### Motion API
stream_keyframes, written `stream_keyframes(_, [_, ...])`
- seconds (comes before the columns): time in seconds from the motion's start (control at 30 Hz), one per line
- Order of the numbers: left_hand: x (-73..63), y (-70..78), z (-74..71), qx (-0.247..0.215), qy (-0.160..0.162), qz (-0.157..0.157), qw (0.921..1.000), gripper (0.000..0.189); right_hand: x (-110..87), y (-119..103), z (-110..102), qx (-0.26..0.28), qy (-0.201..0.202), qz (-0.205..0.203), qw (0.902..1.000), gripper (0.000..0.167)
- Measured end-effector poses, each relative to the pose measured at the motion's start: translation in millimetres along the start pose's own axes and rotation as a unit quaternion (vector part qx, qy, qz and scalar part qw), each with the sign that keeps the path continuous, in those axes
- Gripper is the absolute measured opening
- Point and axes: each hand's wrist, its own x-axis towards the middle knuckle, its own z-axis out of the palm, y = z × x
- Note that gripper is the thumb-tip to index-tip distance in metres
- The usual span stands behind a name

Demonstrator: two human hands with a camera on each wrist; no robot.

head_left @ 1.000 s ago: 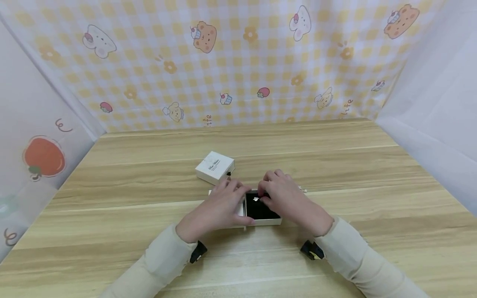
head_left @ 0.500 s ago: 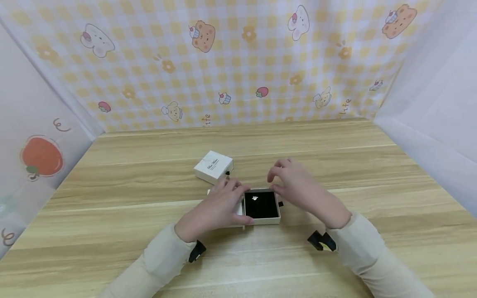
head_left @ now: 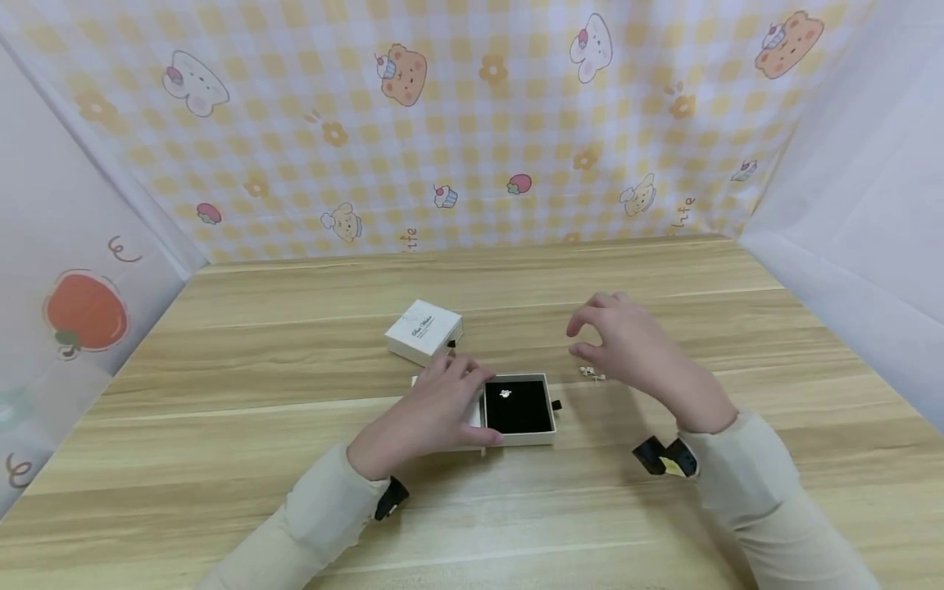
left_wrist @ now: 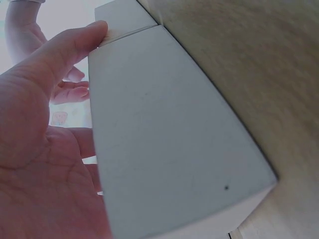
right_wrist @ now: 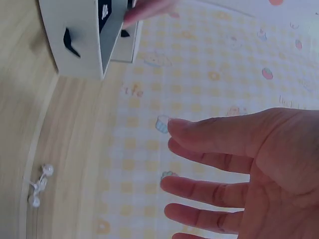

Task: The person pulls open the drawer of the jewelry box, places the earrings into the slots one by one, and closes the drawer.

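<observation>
My left hand (head_left: 435, 410) grips a white jewelry box (left_wrist: 164, 129) across its top, thumb at the near side and fingers at the far side. Its drawer (head_left: 527, 439) is pulled out to the right and lined in black. A small silvery earring (head_left: 505, 394) sits toward the upper left of the lining. Hovering right of the drawer, my right hand (head_left: 634, 348) has nothing between its bent, parted thumb and fingers. Below it on the table lie small silvery earrings (head_left: 592, 374), with white round ends in the right wrist view. The hand covers most of the box's sleeve.
A second white box (head_left: 424, 329), closed and printed with dark lettering, stands behind the left hand. A black pull tab (head_left: 556, 405) sticks out from the drawer's right end. Behind the wooden table (head_left: 295, 319) hangs a yellow checked cloth (head_left: 472, 131).
My right hand has left the drawer's lining and moved right, above the loose earrings, uncovering the earring in the drawer. The left hand keeps its place on the box.
</observation>
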Motion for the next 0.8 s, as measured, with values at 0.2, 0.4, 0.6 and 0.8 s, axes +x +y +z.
stream_keyframes(0.2, [-0.4, 0.6, -0.2, 0.003, 0.000, 0.000, 1.0000, 0.080, 1.2, 8, -2, -0.038, -0.023, 0.017, 0.9989, 0.007])
stream_keyframes(0.4, [-0.5, 1.4, 0.0, 0.010, -0.001, -0.005, 0.9999, 0.081, 2.9, 14, 2, -0.066, -0.048, 0.024, 0.9964, 0.008])
stream_keyframes(0.6, [-1.3, 2.5, -0.7, 0.008, 0.000, -0.010, 0.9999, 0.081, 5.0, 20, 8, -0.071, -0.076, 0.041, 0.9937, 0.010])
stream_keyframes(0.8, [-1.1, 3.6, -1.5, 0.003, -0.005, -0.010, 0.9999, 0.081, 8.2, 26, 17, -0.080, -0.097, 0.061, 0.9902, 0.013])
